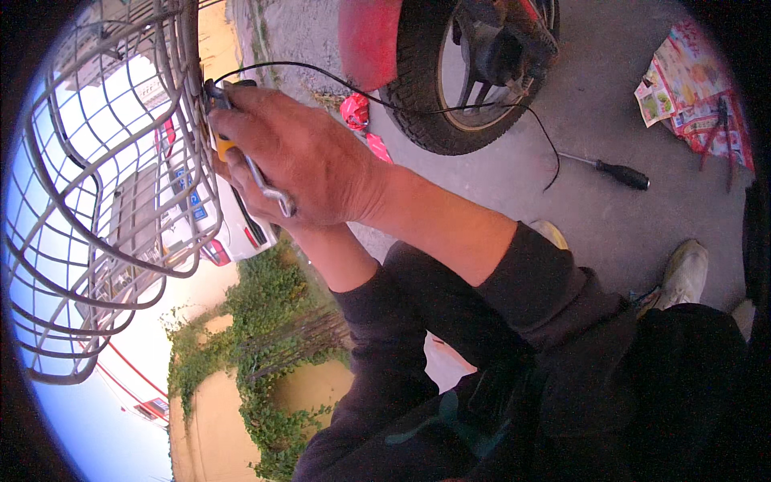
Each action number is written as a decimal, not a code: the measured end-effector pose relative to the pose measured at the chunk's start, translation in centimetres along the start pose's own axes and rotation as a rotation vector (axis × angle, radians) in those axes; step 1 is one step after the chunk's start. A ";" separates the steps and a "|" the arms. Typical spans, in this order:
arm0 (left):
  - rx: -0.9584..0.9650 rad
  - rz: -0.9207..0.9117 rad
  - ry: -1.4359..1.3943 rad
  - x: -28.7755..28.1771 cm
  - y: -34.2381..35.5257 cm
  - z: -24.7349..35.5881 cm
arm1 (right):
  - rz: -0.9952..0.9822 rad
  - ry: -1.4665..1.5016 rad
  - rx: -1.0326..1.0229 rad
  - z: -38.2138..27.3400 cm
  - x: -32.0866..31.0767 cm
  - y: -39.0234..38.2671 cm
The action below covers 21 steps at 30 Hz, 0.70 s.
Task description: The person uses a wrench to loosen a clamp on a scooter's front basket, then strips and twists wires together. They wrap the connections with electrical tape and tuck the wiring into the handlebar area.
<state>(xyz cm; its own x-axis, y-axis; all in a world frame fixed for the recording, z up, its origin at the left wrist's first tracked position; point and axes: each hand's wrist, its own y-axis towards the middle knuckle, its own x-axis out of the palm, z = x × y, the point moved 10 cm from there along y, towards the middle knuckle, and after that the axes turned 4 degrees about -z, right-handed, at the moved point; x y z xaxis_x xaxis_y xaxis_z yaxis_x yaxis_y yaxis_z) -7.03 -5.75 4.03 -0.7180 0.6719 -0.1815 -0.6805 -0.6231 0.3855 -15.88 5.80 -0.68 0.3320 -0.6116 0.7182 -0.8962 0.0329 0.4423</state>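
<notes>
My right hand (301, 153) is closed at the side of a wire basket (120, 265). From its grip runs a silver metal rod with a bent end (277, 197), next to a yellow piece (223, 146); the tool's exact kind is hidden by my fingers. Behind and below it, my left hand (253, 199) is close against the right, with its fingers mostly hidden. A thin black cable (321, 74) starts by my right fingertips, crosses in front of a tyre (426, 120) and ends loose over the ground.
A black-handled screwdriver (618, 173) lies on the ground at right. Beyond it are printed sheets (683, 72) with red-handled pliers (715, 132) on them. The wheel has a red mudguard (369, 40), with red crumpled wrapping (354, 111) nearby. A white car (233, 229) stands behind the basket.
</notes>
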 end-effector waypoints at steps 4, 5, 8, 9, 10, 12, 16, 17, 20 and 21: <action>0.004 0.033 0.031 -1.0 -0.5 0.5 | -0.020 0.130 0.082 0.5 0.4 -0.3; -0.002 0.027 0.028 -0.8 -0.3 0.1 | -0.019 0.155 0.094 0.9 0.2 0.3; 0.002 0.021 0.044 -0.5 0.1 -0.6 | -0.167 0.029 0.181 2.8 -0.4 2.2; 0.007 0.013 0.046 -0.4 0.1 -0.9 | -0.196 0.047 0.241 3.5 -1.1 3.2; 0.003 0.022 0.052 -0.4 0.2 -1.1 | -0.175 0.011 0.261 4.4 -1.0 3.6; 0.056 -0.041 0.066 0.9 0.5 -0.7 | -0.126 -0.063 0.300 6.8 -0.2 5.2; 0.088 -0.018 0.064 -0.5 0.1 -0.2 | -0.308 0.098 0.627 11.5 2.0 6.1; 0.091 -0.011 0.066 -0.6 0.1 0.0 | -0.360 0.167 0.717 12.5 2.8 5.9; 0.093 0.055 0.078 -0.4 0.2 -0.1 | -0.443 0.231 0.823 15.7 8.4 4.8; 0.091 0.041 0.076 0.1 0.5 -0.3 | -0.465 0.248 0.854 16.1 9.3 4.9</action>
<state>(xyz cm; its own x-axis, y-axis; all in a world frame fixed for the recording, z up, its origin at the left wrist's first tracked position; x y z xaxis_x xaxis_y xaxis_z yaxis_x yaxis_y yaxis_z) -7.48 -6.08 3.96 -0.7563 0.6123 -0.2306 -0.6369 -0.6083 0.4737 -21.92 -12.50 -0.45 0.6679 -0.2337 0.7067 -0.5401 -0.8054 0.2441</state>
